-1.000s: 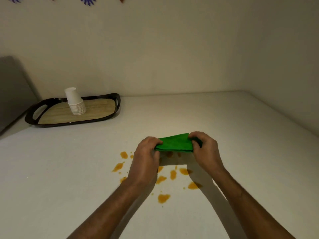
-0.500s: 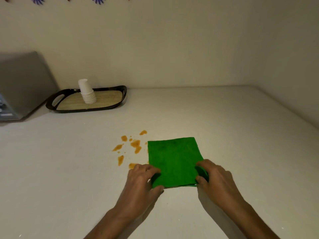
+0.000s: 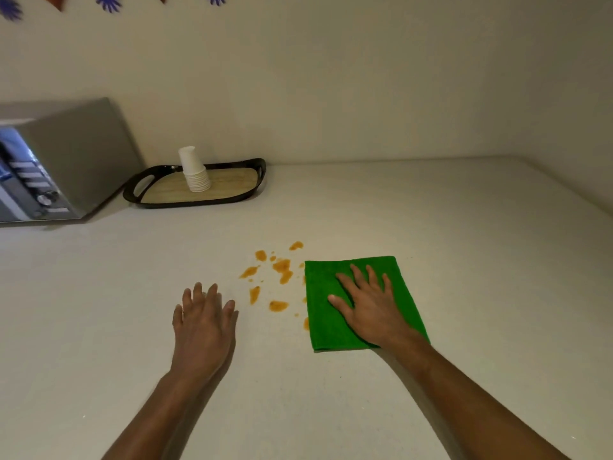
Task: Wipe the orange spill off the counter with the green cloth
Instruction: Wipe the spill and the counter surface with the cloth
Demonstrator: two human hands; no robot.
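Observation:
The green cloth (image 3: 323, 310) lies flat and unfolded on the white counter (image 3: 464, 260). My right hand (image 3: 368, 305) rests palm down on top of it with the fingers spread. Several orange spill spots (image 3: 281, 266) lie just left of the cloth, and a few touch its left edge. Part of the spill may be hidden under the cloth. My left hand (image 3: 203, 322) lies flat on the bare counter to the left of the spill, fingers apart, holding nothing.
A black tray (image 3: 229, 195) with a wooden base stands at the back by the wall and carries a stack of white paper cups (image 3: 194, 174). A silver microwave (image 3: 56, 161) sits at the far left. Walls close the back and right side.
Both hands let go of the cloth's near corners. My right hand moved onto the spread cloth; my left hand moved left onto the bare counter. A second ago the cloth was held folded above the spill.

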